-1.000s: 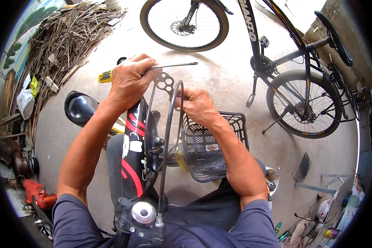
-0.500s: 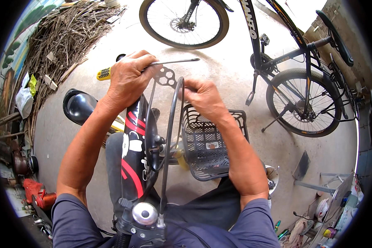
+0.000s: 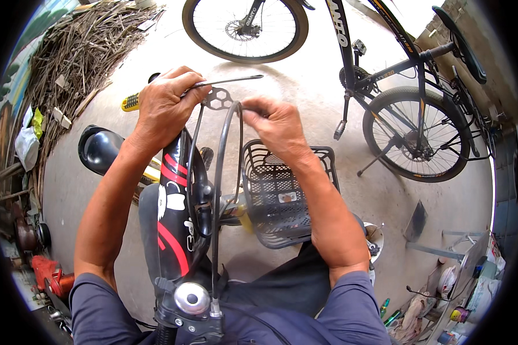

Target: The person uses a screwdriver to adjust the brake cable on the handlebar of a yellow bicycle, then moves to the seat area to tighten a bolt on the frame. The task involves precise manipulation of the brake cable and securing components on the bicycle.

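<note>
Hex-holed plate [image 3: 221, 98], upper centre; long axis crosswise between left hand [image 3: 168, 103], fingers round screwdriver [image 3: 231, 80], and right hand [image 3: 277, 123], fingers bunched, hold unclear.

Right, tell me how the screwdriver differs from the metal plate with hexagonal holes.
The screwdriver has a long, slender shaft; the metal plate is flat and broader. The screwdriver has a yellow-and-black handle; the metal plate shows none, only hexagonal holes. Both show grey metal.
</note>
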